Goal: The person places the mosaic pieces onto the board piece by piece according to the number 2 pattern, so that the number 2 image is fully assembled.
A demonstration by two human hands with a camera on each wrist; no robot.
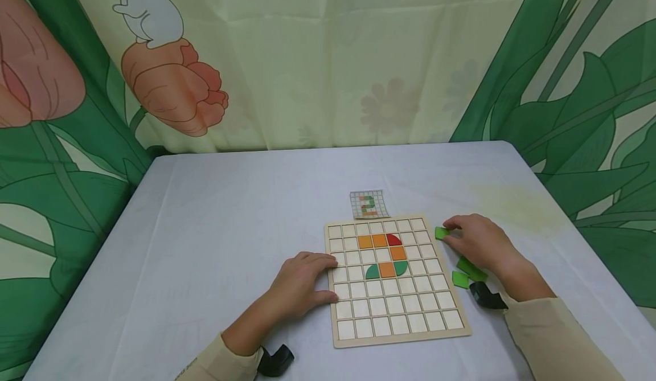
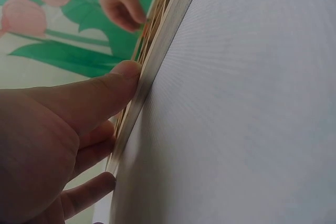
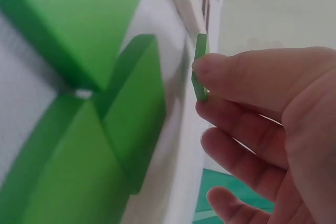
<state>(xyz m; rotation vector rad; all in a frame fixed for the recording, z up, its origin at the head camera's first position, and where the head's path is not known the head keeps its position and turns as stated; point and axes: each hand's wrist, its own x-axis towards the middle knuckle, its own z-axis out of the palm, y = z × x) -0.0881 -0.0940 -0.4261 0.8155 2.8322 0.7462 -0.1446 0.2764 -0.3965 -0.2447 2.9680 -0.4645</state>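
Observation:
On the table lies a wooden grid board [image 1: 394, 308]. Its cells hold orange square tiles [image 1: 386, 270], a red quarter-round tile [image 1: 393, 240] and two green quarter-round tiles [image 1: 372, 271]. My left hand [image 1: 299, 283] touches the board's left edge with its thumb and fingertips; the left wrist view has the thumb [image 2: 113, 80] against the wooden rim. Off the board's right side, my right hand [image 1: 479, 241] pinches a light green square tile [image 3: 200, 66] between thumb and forefinger. Below that hand, more light green tiles [image 1: 460, 279] lie on the table, some close together.
A small printed pattern card [image 1: 368, 204] lies just behind the board. The table [image 1: 246, 210] has a white cloth. Behind it hangs a curtain [image 1: 318, 62] with printed leaves and flowers. A black wrist strap piece [image 1: 277, 360] hangs below the left sleeve.

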